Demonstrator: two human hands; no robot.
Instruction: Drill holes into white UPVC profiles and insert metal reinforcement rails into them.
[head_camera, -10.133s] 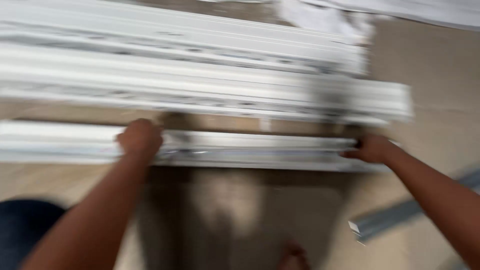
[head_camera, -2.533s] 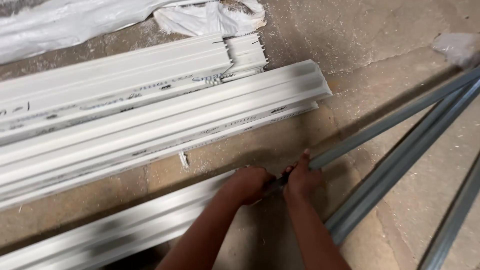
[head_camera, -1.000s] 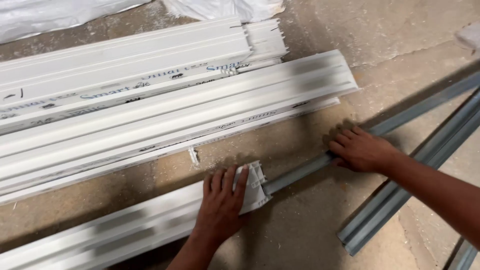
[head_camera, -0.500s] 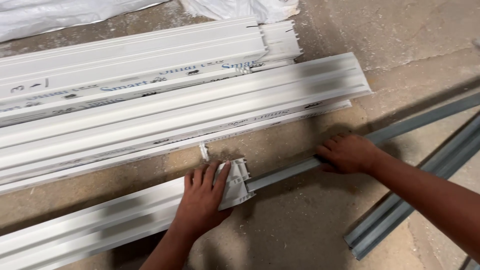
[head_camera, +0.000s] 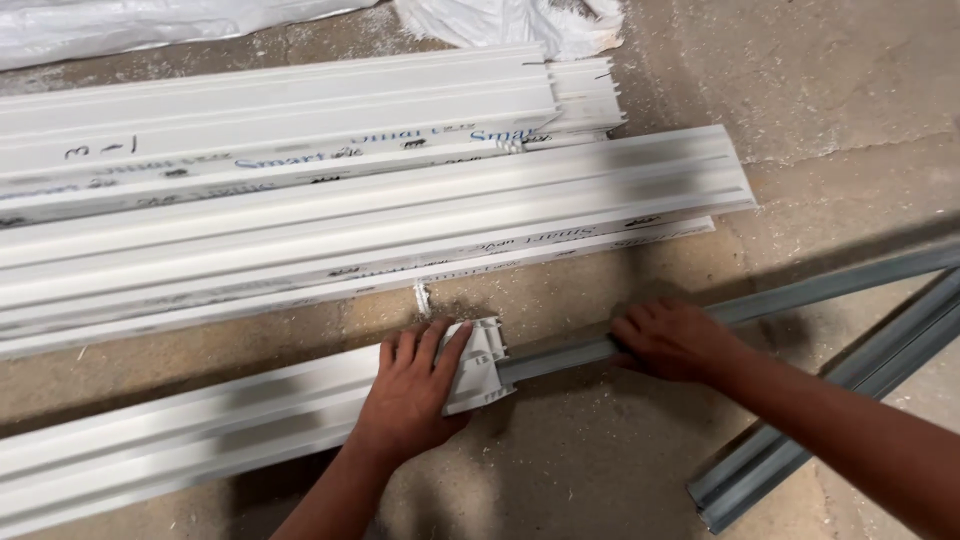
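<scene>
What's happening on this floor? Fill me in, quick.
A person kneels over a white plastic profile on the dusty floor. The left hand presses flat on its open end. The right hand rests on a grey metal channel that runs into that end. More white profiles lie stacked behind, more grey channels to the right.

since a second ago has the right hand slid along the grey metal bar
Cannot tell for sure: the camera shifted. The right hand looks about as far along the grey metal bar from the white profile's end.
</scene>
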